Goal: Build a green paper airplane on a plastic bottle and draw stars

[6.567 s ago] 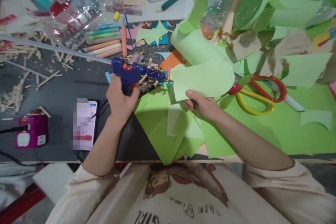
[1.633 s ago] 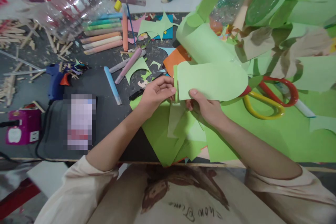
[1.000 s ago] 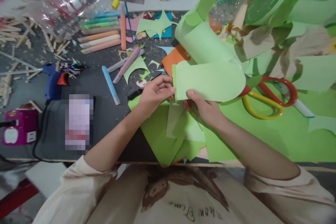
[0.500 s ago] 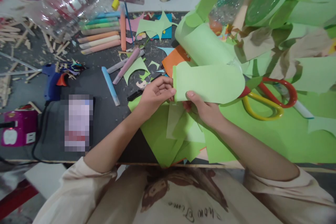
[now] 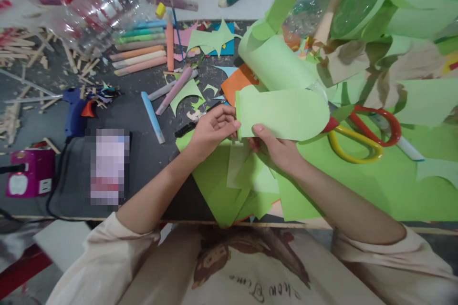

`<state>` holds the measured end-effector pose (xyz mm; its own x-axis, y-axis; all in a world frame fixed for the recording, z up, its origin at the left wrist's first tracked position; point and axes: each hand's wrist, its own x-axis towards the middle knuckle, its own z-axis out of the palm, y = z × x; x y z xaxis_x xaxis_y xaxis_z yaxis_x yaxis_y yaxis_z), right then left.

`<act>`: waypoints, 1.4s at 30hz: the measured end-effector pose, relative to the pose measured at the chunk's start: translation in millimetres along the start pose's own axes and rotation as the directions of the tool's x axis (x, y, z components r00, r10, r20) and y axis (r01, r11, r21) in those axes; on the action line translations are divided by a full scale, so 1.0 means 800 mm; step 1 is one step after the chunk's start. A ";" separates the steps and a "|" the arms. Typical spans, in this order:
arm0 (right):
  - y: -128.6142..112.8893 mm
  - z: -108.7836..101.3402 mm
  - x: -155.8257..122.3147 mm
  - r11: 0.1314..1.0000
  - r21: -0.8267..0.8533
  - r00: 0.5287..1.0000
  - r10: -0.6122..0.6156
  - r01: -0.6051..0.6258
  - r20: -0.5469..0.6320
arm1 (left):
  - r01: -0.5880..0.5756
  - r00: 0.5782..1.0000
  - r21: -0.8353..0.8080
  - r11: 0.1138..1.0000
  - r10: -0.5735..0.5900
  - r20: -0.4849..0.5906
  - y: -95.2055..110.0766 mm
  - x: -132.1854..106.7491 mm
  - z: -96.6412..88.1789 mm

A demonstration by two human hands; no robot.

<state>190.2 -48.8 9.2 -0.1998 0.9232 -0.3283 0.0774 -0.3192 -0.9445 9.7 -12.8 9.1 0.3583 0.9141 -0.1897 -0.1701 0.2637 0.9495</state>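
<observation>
Head view: green card (image 5: 286, 112), mid-frame.
Left hand (image 5: 212, 129) pinches its edge strip (image 5: 238, 112); right hand (image 5: 281, 147) clamps it, seemingly for steadiness.

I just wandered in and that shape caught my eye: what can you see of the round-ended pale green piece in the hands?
The pale green piece looks like paper or thin card, flat, with one straight end and a rounded end pointing to the picture's right. A brighter green strip runs along the straight end. The right hand grips the near edge, thumb on top; the left hand holds the strip's near part. Whether the piece touches the pale green tube beyond is unclear.
</observation>
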 end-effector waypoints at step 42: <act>-0.011 0.003 0.001 0.997 -0.078 0.998 0.004 0.001 0.058 | -0.135 0.991 0.112 0.985 0.136 -0.009 -0.008 0.000 0.000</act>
<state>187.4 -46.1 16.9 -0.2560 0.9080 -0.3316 0.1527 -0.3007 -0.9414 11.0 -14.3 3.2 0.3234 0.9443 -0.0606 -0.1126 0.1020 0.9884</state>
